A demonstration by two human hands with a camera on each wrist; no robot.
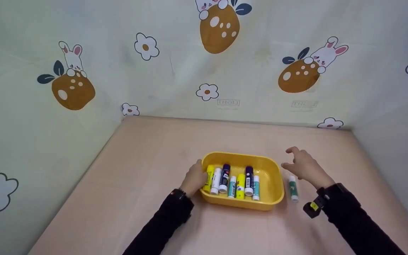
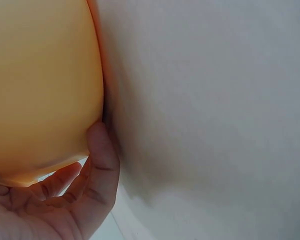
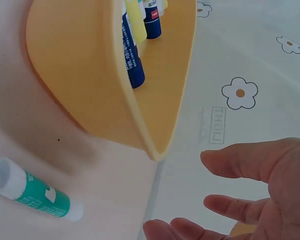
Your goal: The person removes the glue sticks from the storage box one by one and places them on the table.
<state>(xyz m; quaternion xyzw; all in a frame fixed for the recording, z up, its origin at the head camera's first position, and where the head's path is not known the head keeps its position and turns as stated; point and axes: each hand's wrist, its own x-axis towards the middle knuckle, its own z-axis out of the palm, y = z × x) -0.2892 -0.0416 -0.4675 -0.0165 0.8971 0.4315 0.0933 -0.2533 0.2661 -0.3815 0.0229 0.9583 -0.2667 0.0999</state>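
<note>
A yellow plastic tub (image 1: 275, 203) stands on the table, with several glue sticks lined up inside. My left hand (image 1: 194, 179) grips its left end; in the left wrist view the fingers (image 2: 104, 170) curl against the tub's outer wall (image 2: 45, 90). To the right of the tub, a green and white glue stick (image 1: 293, 189) lies on the tabletop. My right hand (image 1: 306, 168) hovers just beyond that glue stick, thumb and fingers spread and holding nothing. The right wrist view shows the same green glue stick (image 3: 45, 195) apart from the fingers (image 3: 235, 207).
Inside the tub are yellow glue sticks (image 1: 240, 186), dark blue ones (image 1: 249, 180), a white one (image 1: 216, 180) and teal-and-white ones (image 1: 256, 187). Around the pinkish table (image 1: 147, 156) rise patterned cloth walls (image 1: 175, 71) at the back and both sides.
</note>
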